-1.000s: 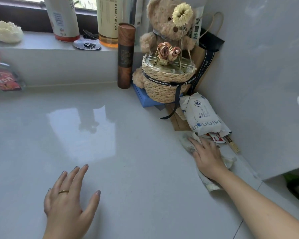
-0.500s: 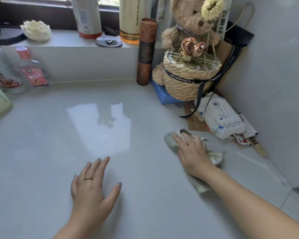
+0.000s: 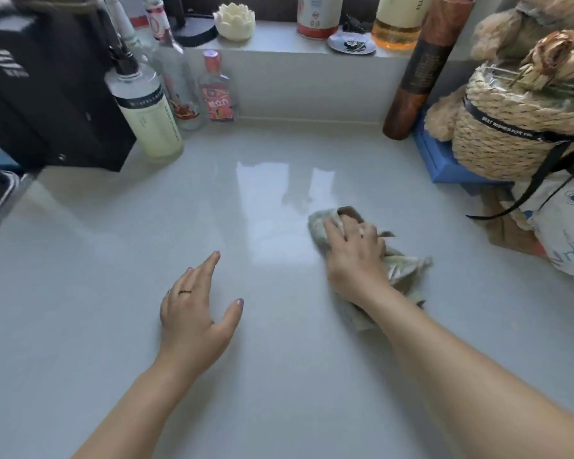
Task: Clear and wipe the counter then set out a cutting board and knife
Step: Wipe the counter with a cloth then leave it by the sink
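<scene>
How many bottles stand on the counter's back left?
3: pump bottle beside the black box, tall clear bottle behind it, red-capped bottle to its right. Others may be hidden.

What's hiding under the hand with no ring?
A crumpled cloth lies under the right hand, which presses it on the counter. Its edges poke out past the fingers and beside the arm. The hand covers the cloth's middle, and the counter beneath is hidden.
</scene>
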Motion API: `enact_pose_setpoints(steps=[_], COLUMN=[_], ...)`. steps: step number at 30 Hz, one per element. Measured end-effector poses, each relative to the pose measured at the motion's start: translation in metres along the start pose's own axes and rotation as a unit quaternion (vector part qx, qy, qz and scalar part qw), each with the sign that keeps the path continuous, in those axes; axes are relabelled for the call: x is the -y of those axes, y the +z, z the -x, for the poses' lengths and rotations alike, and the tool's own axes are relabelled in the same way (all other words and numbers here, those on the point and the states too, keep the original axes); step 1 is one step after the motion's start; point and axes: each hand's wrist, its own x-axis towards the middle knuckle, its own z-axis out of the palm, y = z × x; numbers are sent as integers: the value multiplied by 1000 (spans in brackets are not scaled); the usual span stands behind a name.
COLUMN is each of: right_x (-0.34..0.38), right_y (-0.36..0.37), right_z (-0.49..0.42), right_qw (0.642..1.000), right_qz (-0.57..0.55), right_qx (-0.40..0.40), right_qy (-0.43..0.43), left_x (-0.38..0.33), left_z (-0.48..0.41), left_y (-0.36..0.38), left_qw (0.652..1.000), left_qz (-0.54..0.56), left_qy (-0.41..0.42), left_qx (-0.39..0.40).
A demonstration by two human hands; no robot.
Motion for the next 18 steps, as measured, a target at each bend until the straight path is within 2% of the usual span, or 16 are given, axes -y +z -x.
enact_pose_setpoints(steps=[3, 5, 6, 8, 10, 11, 12, 13, 14, 15, 16, 17, 18], right_x=[99, 128, 123, 77, -1, -27, -45, -48, -50, -49, -41, -24, -16], right_y=[19, 21, 15, 4, -9, -24, -36, -48, -53, -56, -47, -38, -22], right_z=[69, 106, 117, 133, 149, 148, 146, 148, 145, 141, 145, 158, 161], right_qw=[985, 969, 968, 986, 998, 994, 996, 992, 952, 920, 932, 969, 980], right_qz=[-39, -17, -11, -14, 65, 50, -16, -120, -248, -313, -271, -185, -130], right_qx=[81, 50, 44, 22, 7, 20, 0, -30, -80, -137, -171, -155, -84], right_qy=[-144, -241, -245, -163, 17, 93, 87, -30, -158, -194, -171, -45, 126], left_x=[24, 41, 50, 68, 90, 101, 111, 121, 131, 140, 149, 156, 162], left_z=[-7, -8, -6, 0, 8, 13, 17, 21, 24, 26, 29, 31, 33], left_y=[-32, -52, -62, -79, -93, -99, -106, -111, -117, -122, -127, -131, -134], left_qw=[999, 997, 997, 996, 996, 996, 996, 996, 996, 996, 995, 995, 995], left_qz=[-14, -19, -18, -18, -24, -27, -29, -31, -34, -38, -41, -41, -38], left_qy=[-34, -48, -53, -58, -61, -63, -62, -60, -57, -56, -58, -60, -60], left_qx=[-40, -55, -58, -61, -61, -60, -58, -58, -61, -64, -66, -66, -65])
